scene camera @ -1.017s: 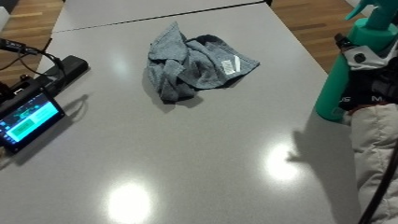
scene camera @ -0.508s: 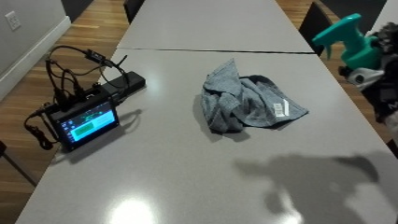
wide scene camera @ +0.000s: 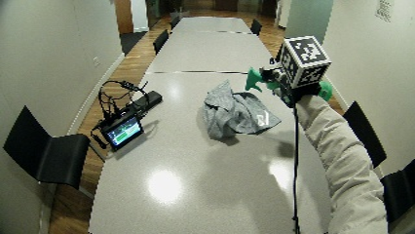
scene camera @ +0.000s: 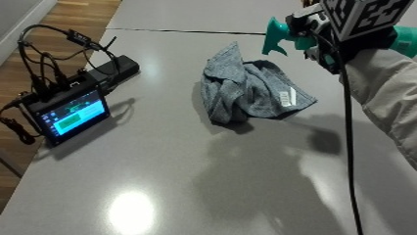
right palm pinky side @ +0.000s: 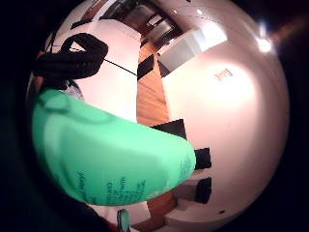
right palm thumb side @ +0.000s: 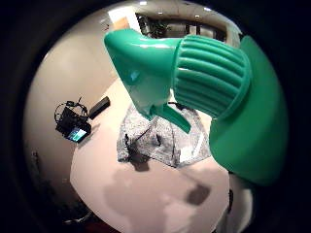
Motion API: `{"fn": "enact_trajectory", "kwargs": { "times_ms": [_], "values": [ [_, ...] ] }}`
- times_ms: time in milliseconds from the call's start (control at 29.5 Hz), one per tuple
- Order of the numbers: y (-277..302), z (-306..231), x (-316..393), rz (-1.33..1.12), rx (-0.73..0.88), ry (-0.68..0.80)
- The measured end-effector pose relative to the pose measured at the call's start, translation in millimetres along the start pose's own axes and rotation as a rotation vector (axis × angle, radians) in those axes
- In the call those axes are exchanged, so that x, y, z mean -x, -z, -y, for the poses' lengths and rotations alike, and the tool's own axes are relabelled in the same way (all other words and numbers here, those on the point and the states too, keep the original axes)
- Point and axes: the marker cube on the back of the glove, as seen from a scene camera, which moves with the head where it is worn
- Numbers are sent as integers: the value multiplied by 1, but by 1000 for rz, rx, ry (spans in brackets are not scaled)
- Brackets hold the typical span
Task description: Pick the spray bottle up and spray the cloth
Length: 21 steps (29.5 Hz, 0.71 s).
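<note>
Green plastic, the spray bottle [scene camera: 287, 35] is held up in the air by the gloved right hand [scene camera: 338, 46], clear of the table [scene camera: 163, 161] and above the far edge of the cloth [scene camera: 251, 93], with its nozzle turned toward the cloth's side. The hand's fingers curl round the bottle's neck and body; in the thumb side palm view the ribbed collar and the trigger [right palm thumb side: 171, 115] fill the frame, and the trigger looks unpressed, though no finger can be seen on it there. The cloth, grey with a small white label [scene camera: 287, 96], lies crumpled near the middle of the table, directly beneath the nozzle in that view. The lift seems done and the spraying is the step in hand: it would go best with the nozzle tipped down at the bunched middle of the cloth, the bottle kept steady, and the trigger drawn fully so the mist lands on fabric, not table. A small monitor [scene camera: 68, 111] with its cables sits well apart, away from the line of spray.
</note>
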Motion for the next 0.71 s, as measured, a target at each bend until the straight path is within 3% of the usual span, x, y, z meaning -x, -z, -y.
{"fn": "enact_trajectory", "kwargs": {
  "times_ms": [475, 610, 712],
  "values": [
    [-2, 7, 11, -45, 6, 10],
    [1, 7, 13, 187, -27, -73],
    [9, 7, 17, 533, -73, -154]
  ]
}}
